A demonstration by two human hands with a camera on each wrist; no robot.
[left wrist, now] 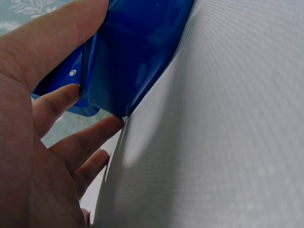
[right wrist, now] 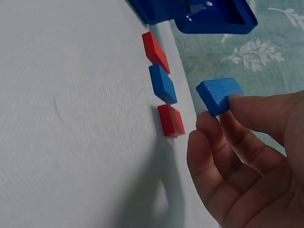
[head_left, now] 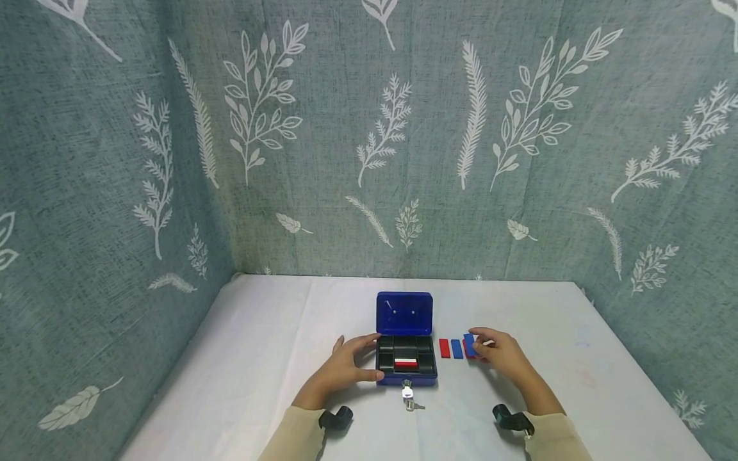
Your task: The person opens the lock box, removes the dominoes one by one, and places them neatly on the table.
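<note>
My left hand rests against the left side of an open blue cash box, thumb near the front corner, fingers toward the back. In the left wrist view the fingers touching the box look fairly straight. Inside is a black tray with a red-and-white piece in its middle compartment. My right hand pinches a blue block between thumb and fingers, raised above the table. Below and beside it lie a red block, a blue block and another red block, in a row.
Keys hang from the box's front lock and touch the white table. The raised lid stands at the back of the box. A leaf-patterned green cloth encloses the table's back and sides.
</note>
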